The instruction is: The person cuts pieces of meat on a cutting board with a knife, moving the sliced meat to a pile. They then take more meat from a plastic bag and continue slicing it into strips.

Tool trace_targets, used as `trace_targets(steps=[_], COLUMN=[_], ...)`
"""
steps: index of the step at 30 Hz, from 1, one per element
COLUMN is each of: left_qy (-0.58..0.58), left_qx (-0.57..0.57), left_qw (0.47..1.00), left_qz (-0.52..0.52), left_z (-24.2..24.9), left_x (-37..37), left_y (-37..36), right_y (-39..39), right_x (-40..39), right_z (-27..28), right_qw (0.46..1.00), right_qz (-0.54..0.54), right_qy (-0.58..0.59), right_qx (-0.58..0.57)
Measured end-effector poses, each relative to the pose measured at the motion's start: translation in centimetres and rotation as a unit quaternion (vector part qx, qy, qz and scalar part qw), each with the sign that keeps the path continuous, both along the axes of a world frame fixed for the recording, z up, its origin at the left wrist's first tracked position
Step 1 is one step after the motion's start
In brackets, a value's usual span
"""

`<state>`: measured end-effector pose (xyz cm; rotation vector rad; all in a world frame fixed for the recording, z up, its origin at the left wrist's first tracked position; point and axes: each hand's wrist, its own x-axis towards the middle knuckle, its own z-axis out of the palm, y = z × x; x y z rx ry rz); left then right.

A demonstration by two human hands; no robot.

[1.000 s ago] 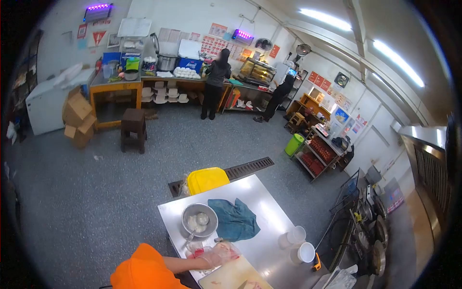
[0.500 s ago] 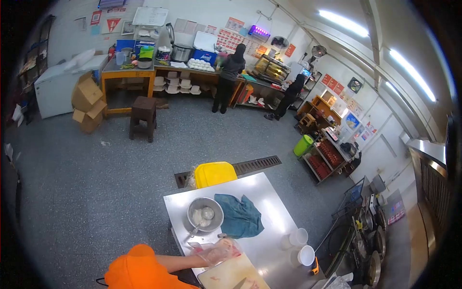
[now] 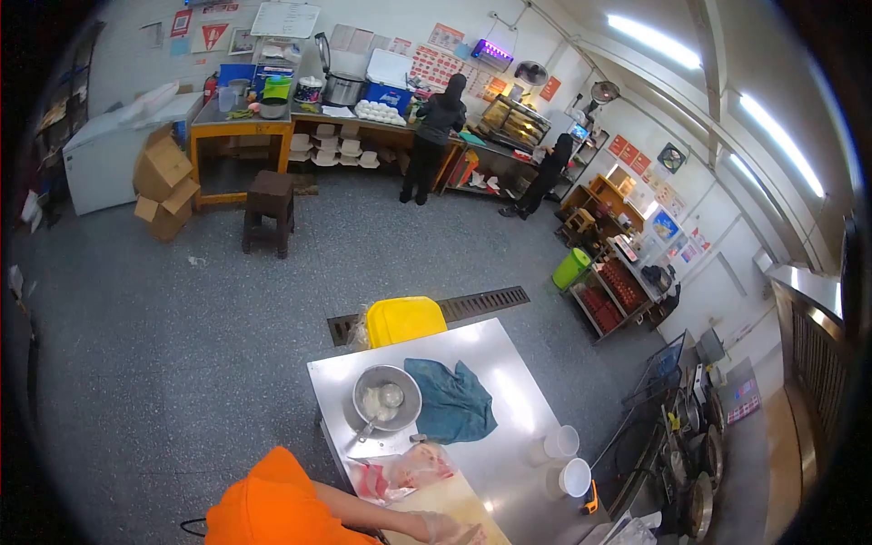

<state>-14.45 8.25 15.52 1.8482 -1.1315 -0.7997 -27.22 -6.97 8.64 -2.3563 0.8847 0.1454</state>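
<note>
My left hand (image 3: 442, 527), in a clear plastic glove below a bare forearm and an orange sleeve, is low over the pale cutting board (image 3: 454, 496) at the bottom edge of the view. Its fingers are blurred and partly cut off, so I cannot tell what they hold. Just beyond the hand, a clear plastic bag (image 3: 420, 467) with pinkish-red contents, like raw meat, lies across the board's far edge. Farther off stands a metal bowl (image 3: 413, 406) with a handled utensil and a whitish substance inside. A crumpled teal cloth (image 3: 450, 400) lies beside the bowl. My right hand is out of view.
The steel table (image 3: 522, 400) carries white tubs (image 3: 574, 478) and a yellow-and-black object (image 3: 591, 499) at right. A yellow bin lid (image 3: 406, 322) stands beyond its far edge. Pans (image 3: 700, 495) line the right side. Two people work at the far counter.
My left hand has left the plastic bag and moved nearer me, down onto the cutting board area. The bag now lies uncovered. The knife blade seen earlier on the board no longer shows.
</note>
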Motion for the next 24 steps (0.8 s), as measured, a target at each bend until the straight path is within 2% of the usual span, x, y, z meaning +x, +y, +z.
trace_targets(steps=[1,2,4,6,7,8,10,13,16,17,19,20,21,22,23,24], left_qy=[-0.102,-0.179,-0.265,-0.298,-0.385,-0.385,-0.306,-0.302,-0.319,-0.321,-0.314,-0.314,-0.29,-0.263,-0.263,-0.257], left_qx=[0.09,0.118,0.067,0.029,0.113,0.11,0.055,0.099,0.081,0.08,-0.008,-0.008,-0.049,-0.09,-0.088,-0.035], left_qw=[0.988,0.972,0.961,0.954,0.91,0.91,0.949,0.948,0.944,0.944,0.947,0.947,0.956,0.959,0.96,0.966], left_qz=[-0.067,-0.093,-0.049,-0.027,-0.104,-0.109,-0.052,-0.02,-0.013,-0.015,-0.061,-0.063,-0.008,0.046,0.042,-0.003], left_z=[-3.5,-6.8,-12.1,-11.8,-11.5,-11.7,-12.2,-9.2,-8.4,-9.5,-13.9,-16.3,-19.0,-20.3,-19.9,-18.9], left_x=[-0.4,-0.8,-2.1,-2.4,-2.2,-2.1,-1.9,-1.7,-2.6,-2.6,-2.8,-3.1,-3.2,-3.2,-2.9,-2.1], left_y=[-0.4,-0.7,-2.5,-2.9,-3.4,-3.7,-3.8,-2.3,-1.4,-1.5,-2.7,-3.7,-4.5,-4.6,-4.6,-5.1], right_y=[0.0,0.1,-0.1,-0.5,-0.6,-0.6,-0.6,-0.9,-1.3,-1.3,-1.5,-1.5,-1.5,-1.4,-1.2,-1.1], right_x=[-0.2,-0.3,-0.7,-0.9,-1.1,-1.3,-1.7,-2.0,-2.3,-2.5,-2.7,-2.8,-2.8,-3.1,-3.3,-3.6], right_z=[0.0,0.0,0.0,0.0,0.0,0.0,0.0,0.3,0.3,0.2,0.3,0.4,0.5,0.5,0.4,0.5], right_qw=[1.0,1.0,1.0,0.999,0.999,0.999,0.999,0.998,0.997,0.997,0.996,0.996,0.996,0.995,0.995,0.994], right_qz=[-0.005,-0.011,-0.024,-0.035,-0.04,-0.044,-0.05,-0.06,-0.073,-0.077,-0.083,-0.087,-0.091,-0.097,-0.101,-0.105], right_qy=[-0.001,-0.002,-0.004,-0.006,-0.007,-0.007,-0.007,-0.008,-0.012,-0.013,-0.014,-0.015,-0.018,-0.019,-0.02,-0.021], right_qx=[0.001,0.002,0.002,-0.002,-0.002,-0.003,-0.004,-0.007,-0.009,-0.011,-0.011,-0.013,-0.012,-0.012,-0.013,-0.013])
